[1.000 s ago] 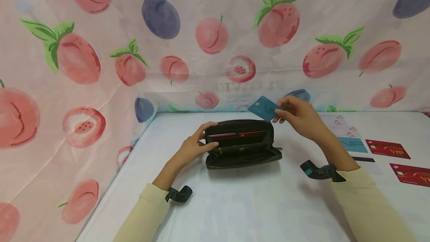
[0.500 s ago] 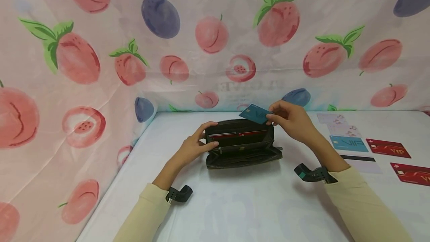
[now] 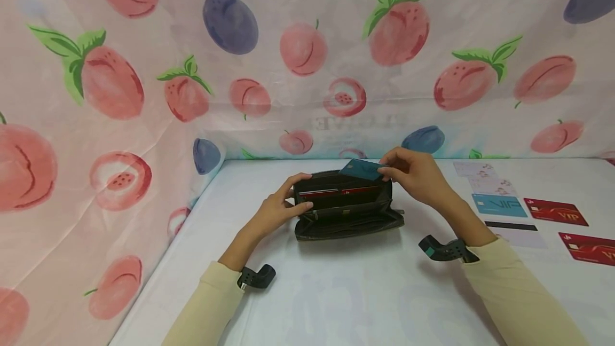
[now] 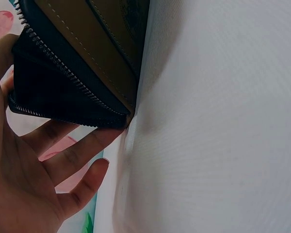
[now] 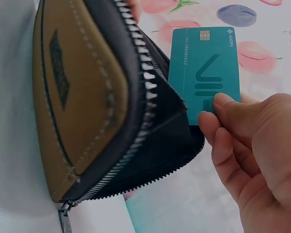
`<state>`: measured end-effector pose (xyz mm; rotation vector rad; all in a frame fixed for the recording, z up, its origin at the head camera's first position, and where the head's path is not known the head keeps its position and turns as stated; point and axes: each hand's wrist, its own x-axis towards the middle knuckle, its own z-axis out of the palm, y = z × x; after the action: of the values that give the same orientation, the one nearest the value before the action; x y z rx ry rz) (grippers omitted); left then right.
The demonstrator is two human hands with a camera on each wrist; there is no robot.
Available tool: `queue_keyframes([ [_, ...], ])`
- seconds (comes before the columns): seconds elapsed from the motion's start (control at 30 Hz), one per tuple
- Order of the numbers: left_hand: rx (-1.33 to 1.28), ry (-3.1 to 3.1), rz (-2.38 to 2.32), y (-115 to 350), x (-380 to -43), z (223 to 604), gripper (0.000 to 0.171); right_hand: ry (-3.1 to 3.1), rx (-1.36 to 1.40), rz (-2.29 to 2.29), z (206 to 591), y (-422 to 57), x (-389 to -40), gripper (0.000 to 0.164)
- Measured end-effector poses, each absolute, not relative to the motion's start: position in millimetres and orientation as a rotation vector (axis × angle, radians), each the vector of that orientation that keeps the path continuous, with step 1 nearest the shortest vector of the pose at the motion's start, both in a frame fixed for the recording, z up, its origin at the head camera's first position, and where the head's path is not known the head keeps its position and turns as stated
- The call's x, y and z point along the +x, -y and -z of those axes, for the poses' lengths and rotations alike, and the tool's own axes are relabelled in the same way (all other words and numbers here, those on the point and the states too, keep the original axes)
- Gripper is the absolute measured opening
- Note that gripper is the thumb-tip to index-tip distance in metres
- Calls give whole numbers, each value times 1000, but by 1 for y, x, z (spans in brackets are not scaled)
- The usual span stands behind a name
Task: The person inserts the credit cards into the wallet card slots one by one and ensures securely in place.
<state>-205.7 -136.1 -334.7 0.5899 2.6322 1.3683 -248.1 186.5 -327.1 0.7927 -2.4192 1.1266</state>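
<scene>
An unzipped wallet (image 3: 348,215), black inside with brown outer panels, stands on the white table with its mouth spread wide. My left hand (image 3: 276,210) grips its left end, thumb on the middle divider and forefinger at the back edge. Between the thumb and fingers of my right hand (image 3: 415,175) is a teal VIP card (image 5: 203,68), pinched by one end. In the head view the card lies over the wallet's back rim, tilted. Red-edged cards (image 3: 360,191) show in a slot inside. A zipper pull (image 5: 65,218) hangs at the wallet's end in the right wrist view.
To the right on the table (image 3: 355,298) lie a blue VIP card (image 3: 499,205), a red VIP card (image 3: 554,211), another red card (image 3: 588,248), a pale card with a black stripe (image 3: 511,231) and pale floral cards (image 3: 485,178). A fruit-print cloth (image 3: 269,25) hangs behind.
My right hand has brought the teal card left and down, from above the wallet's right corner to its back rim. The left hand and the wallet have stayed in place.
</scene>
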Motion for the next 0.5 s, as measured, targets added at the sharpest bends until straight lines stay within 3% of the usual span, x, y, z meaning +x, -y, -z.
queue_keyframes([
  [0.5,590,-2636,-1392,145,-232,370,60,2244,906,-956,337,-186,-257,18],
])
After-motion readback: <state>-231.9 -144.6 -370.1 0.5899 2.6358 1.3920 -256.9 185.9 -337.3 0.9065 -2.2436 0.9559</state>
